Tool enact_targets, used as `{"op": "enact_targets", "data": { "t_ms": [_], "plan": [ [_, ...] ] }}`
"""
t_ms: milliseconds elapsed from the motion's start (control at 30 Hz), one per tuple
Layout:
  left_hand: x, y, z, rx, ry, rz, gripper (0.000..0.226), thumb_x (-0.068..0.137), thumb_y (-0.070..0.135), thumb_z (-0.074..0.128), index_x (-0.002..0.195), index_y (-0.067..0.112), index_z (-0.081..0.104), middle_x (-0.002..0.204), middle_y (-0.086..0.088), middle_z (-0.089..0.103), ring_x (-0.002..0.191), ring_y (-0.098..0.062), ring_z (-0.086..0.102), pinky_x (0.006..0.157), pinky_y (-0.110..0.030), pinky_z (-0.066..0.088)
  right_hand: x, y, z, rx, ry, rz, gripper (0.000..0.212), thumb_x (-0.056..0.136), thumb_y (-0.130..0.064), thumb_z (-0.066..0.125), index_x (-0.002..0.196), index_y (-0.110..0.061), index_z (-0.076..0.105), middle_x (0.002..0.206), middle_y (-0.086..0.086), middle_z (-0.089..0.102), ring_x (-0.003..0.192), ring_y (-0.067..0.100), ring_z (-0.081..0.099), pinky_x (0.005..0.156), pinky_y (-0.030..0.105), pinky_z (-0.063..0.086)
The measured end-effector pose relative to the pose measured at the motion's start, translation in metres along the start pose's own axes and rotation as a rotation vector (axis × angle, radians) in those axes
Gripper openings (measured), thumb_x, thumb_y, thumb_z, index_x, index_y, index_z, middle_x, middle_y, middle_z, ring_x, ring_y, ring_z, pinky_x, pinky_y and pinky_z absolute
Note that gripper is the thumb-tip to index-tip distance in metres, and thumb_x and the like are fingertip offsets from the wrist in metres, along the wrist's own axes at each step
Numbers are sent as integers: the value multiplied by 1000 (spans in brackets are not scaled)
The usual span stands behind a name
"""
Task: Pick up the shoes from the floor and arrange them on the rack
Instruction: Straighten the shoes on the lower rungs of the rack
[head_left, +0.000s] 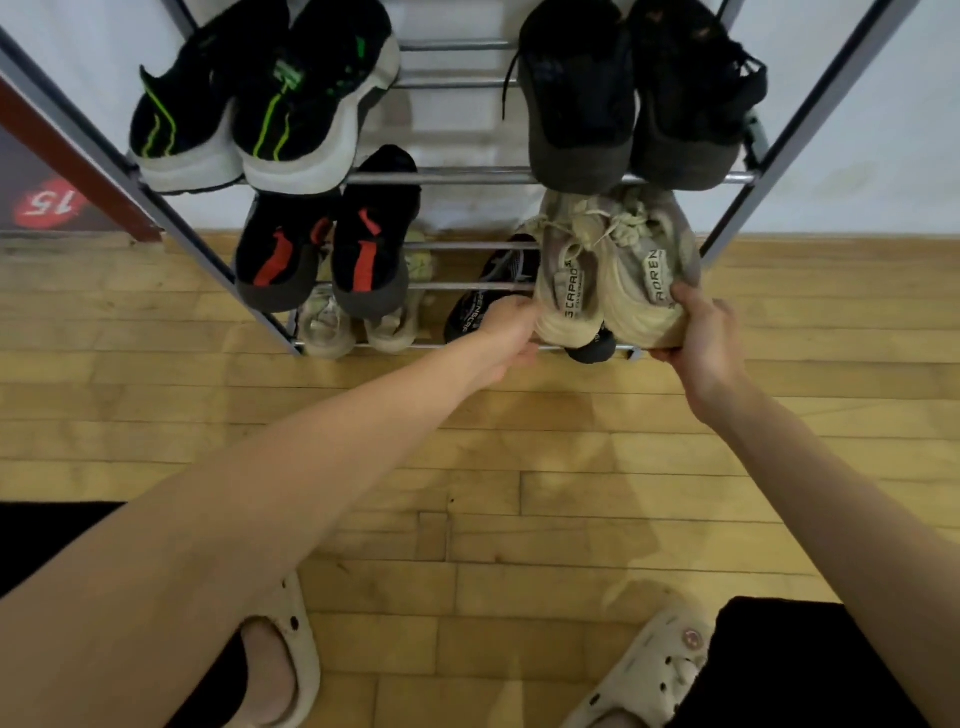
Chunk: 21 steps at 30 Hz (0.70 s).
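Observation:
A pair of beige sneakers sits heels toward me on the right side of the metal shoe rack, on a middle shelf. My left hand grips the heel of the left sneaker. My right hand grips the heel and sole of the right one. Under them, on the lowest shelf, a black shoe with white lettering pokes out, partly hidden.
Black-green sneakers and dark shoes fill the upper shelf. Black-red sneakers stand at middle left, pale shoes below them. Wooden floor lies in front. My feet wear cream slippers.

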<state>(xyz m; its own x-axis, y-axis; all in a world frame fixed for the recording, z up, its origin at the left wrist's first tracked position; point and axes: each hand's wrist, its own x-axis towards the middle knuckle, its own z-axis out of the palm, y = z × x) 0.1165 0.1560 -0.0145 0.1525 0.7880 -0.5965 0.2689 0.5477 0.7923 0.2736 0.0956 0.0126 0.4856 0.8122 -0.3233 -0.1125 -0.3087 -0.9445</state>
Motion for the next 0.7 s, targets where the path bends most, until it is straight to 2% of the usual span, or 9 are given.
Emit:
{"op": "enact_targets", "data": {
  "t_ms": [100,167,267,333,400,500,567,633,700],
  "plan": [
    [-8,-9,-23,153,73,107,26,102,31,44,115,14,59,104,-4,61,97,-21,59,91,-42,54,-5,4,11,-84,-98,-32,18,100,-26,42,100,-13,54,87,-2,58,75,14,53,58,27,43],
    [-17,-11,-39,91,117,172,34,102,37,41,100,13,65,93,-2,64,88,-17,60,84,-38,54,-9,4,26,-114,-153,-49,16,100,-27,42,102,-16,53,90,-2,60,79,13,57,67,31,46],
    [-31,-9,-60,47,111,240,48,100,45,41,104,8,70,96,-5,70,84,-13,63,71,-27,50,-14,5,58,-154,-247,-77,27,101,-28,39,113,-8,53,99,8,65,85,21,63,68,33,47],
    [-35,-9,-71,69,90,280,40,97,46,49,103,13,69,100,-5,71,89,-15,65,75,-31,53,-15,8,78,-211,-293,-89,42,101,-32,37,119,2,53,111,25,63,95,35,63,68,33,46],
    [-36,-9,-79,89,87,298,29,94,42,58,100,16,69,103,-7,72,95,-20,67,83,-36,56,-14,10,94,-221,-322,-87,46,100,-37,35,117,1,55,114,24,62,94,31,62,66,28,47],
    [-26,-8,-83,-17,112,259,24,90,27,67,101,6,71,102,-14,73,98,-26,70,86,-38,58,-14,9,107,-258,-357,-36,43,103,-38,31,116,-4,56,104,11,63,80,13,59,59,23,48],
    [-21,-6,-83,-127,130,199,15,88,17,69,95,4,69,100,-16,73,97,-26,71,86,-36,58,-13,10,106,-324,-377,-72,47,103,-40,30,97,-4,60,81,9,60,67,14,53,56,24,42],
    [-13,-5,-85,-156,150,168,12,89,15,68,93,3,67,100,-15,72,96,-23,71,85,-33,58,-10,16,100,-475,-312,-247,45,105,-34,30,76,-8,53,69,7,50,70,19,50,62,27,37],
    [-5,-4,-87,-138,154,163,15,90,15,67,98,2,67,102,-13,72,97,-21,70,87,-33,57,-4,24,88,-690,-104,-452,32,103,-25,36,91,-5,58,89,11,52,93,27,49,76,29,36]
  ]
}}
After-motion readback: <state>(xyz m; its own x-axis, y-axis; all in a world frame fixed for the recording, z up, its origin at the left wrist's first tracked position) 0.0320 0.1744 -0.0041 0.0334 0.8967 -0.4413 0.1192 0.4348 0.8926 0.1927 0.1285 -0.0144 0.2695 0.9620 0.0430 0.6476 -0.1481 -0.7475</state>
